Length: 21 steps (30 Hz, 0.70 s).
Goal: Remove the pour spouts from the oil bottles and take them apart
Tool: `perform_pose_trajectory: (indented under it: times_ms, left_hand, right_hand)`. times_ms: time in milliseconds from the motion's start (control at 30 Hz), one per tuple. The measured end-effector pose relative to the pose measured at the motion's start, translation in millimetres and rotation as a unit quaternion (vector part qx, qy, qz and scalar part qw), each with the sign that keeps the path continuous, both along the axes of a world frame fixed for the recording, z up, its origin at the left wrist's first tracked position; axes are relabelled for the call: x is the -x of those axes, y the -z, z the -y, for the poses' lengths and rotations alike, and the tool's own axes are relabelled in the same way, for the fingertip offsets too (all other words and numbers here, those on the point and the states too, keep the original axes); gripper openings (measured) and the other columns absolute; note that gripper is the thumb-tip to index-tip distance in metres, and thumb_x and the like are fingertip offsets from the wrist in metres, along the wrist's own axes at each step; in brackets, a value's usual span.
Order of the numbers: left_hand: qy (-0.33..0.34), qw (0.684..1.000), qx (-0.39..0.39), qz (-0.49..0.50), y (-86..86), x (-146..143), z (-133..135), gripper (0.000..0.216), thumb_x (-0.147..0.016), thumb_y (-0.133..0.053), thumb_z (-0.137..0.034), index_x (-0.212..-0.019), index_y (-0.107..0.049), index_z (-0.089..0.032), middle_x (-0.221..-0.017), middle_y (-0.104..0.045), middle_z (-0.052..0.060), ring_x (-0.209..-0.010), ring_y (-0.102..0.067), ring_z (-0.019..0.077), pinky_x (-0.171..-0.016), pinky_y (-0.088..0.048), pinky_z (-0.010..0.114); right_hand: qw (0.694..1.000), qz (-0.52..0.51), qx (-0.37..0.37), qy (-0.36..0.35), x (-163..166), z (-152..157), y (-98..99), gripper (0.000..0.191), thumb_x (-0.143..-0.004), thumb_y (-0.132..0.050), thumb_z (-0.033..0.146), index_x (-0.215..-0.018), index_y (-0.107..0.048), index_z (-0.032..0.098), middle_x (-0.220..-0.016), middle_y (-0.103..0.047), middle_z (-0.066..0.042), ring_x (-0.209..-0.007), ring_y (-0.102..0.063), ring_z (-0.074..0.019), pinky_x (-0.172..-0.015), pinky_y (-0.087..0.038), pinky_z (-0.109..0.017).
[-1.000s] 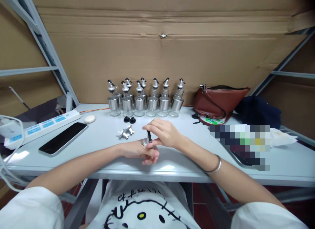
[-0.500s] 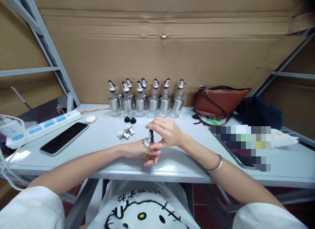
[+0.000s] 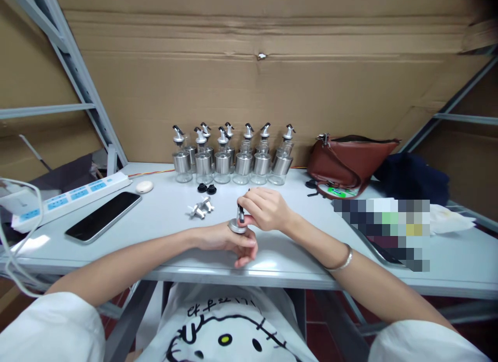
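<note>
A silver pourer top (image 3: 236, 226) with a black lever stands roughly upright between my hands. My left hand (image 3: 233, 241) is closed about its lower part with the fingers curled; its underside is hidden. From above, my right hand (image 3: 266, 209) pinches the pourer top at the lever. Just left of the hands, a few silver pourer pieces (image 3: 201, 208) lie on the table. Two black stoppers (image 3: 206, 188) sit behind those pieces. Farther back stand several glass oil bottles (image 3: 222, 167) with steel sleeves; some carry pourer tops like this one, while others have bare necks.
On the left of the table (image 3: 163, 206) are a phone (image 3: 103, 217), a white power strip (image 3: 70, 200) and a round white object (image 3: 144, 186). A brown bag (image 3: 350, 162) and a dark cloth (image 3: 412, 178) lie at the right. Cardboard (image 3: 252, 87) walls off the back.
Both hands stay together around the pourer top, shifted very slightly right in view. The right fingers have moved a little on the lever, which now looks tilted differently.
</note>
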<state>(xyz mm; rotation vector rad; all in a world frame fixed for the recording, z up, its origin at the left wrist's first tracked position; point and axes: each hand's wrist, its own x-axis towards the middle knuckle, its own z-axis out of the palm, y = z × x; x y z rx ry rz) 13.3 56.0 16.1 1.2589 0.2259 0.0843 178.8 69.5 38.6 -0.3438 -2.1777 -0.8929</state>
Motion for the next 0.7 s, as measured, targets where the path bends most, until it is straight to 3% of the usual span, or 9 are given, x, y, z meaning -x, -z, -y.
perform_pose_trajectory:
  times_ms: [433,567,700]
  left_hand:
    - [0.012,1.000,0.028,0.004,8.3,0.0,-5.7,0.035,-0.074,-0.066,-0.044,-0.074,-0.063,-0.010,-0.061,-0.060,0.001,-0.054,-0.054,0.0112,-0.056,-0.040,0.025]
    - [0.005,1.000,0.017,-0.004,5.8,0.6,-6.0,0.031,-0.074,-0.067,-0.041,-0.078,-0.062,-0.010,-0.061,-0.060,0.001,-0.055,-0.055,0.0112,-0.057,-0.040,0.026]
    - [-0.001,1.000,-0.008,0.011,4.6,1.9,-8.5,0.037,-0.065,-0.076,-0.038,-0.085,-0.059,-0.012,-0.063,-0.059,-0.001,-0.055,-0.054,0.0096,-0.056,-0.042,0.024]
  right_hand:
    - [0.997,0.021,-0.071,0.032,-5.9,-3.9,-6.8,0.055,-0.096,-0.019,0.042,-0.056,-0.048,0.017,-0.051,-0.041,0.000,-0.050,-0.033,-0.0127,-0.052,-0.023,-0.027]
    - [0.998,0.009,-0.058,0.018,-5.6,-3.6,-5.5,0.055,-0.094,-0.022,0.048,-0.057,-0.048,0.017,-0.051,-0.040,0.001,-0.050,-0.033,-0.0123,-0.051,-0.023,-0.027]
    - [1.000,0.004,-0.021,0.003,-5.1,-2.0,-5.6,0.053,-0.094,-0.025,0.049,-0.068,-0.056,0.016,-0.056,-0.048,0.000,-0.052,-0.040,-0.0117,-0.052,-0.028,-0.026]
